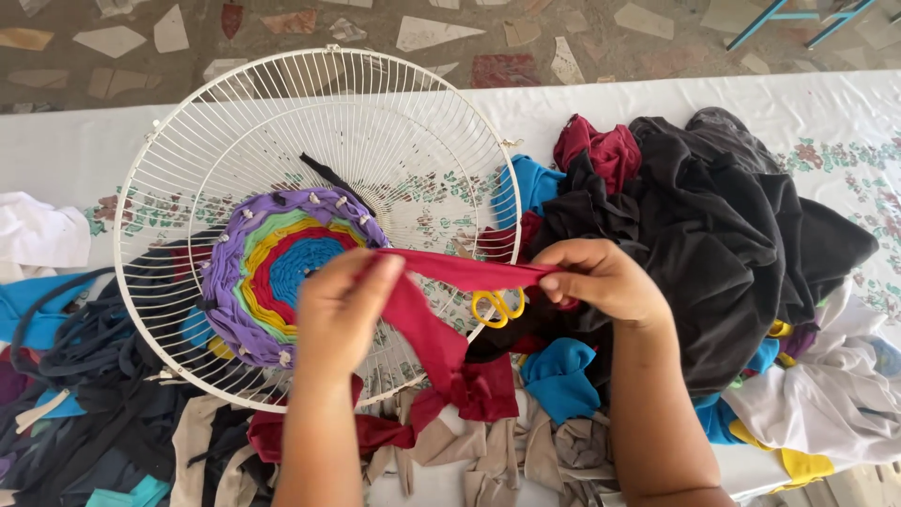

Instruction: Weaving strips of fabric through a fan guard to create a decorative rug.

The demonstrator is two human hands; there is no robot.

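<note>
My left hand [340,310] and my right hand [601,280] pinch a dark red fabric strip [450,269] and hold it stretched between them. The strip's loose end hangs down to the red cloth pile [474,390] near the table's front. Under my left hand lies a round white wire fan guard [310,141] with a woven disc of purple, green, yellow, red and blue fabric rings [272,268] at its lower left. Yellow-handled scissors [497,305] lie just below the strip, between my hands.
A heap of black cloth [713,235] fills the right side, with maroon [601,150] and blue [561,376] pieces in it. Dark and blue strips [66,376] lie at the left, beige scraps [488,455] in front. A floral white tablecloth [845,122] covers the table.
</note>
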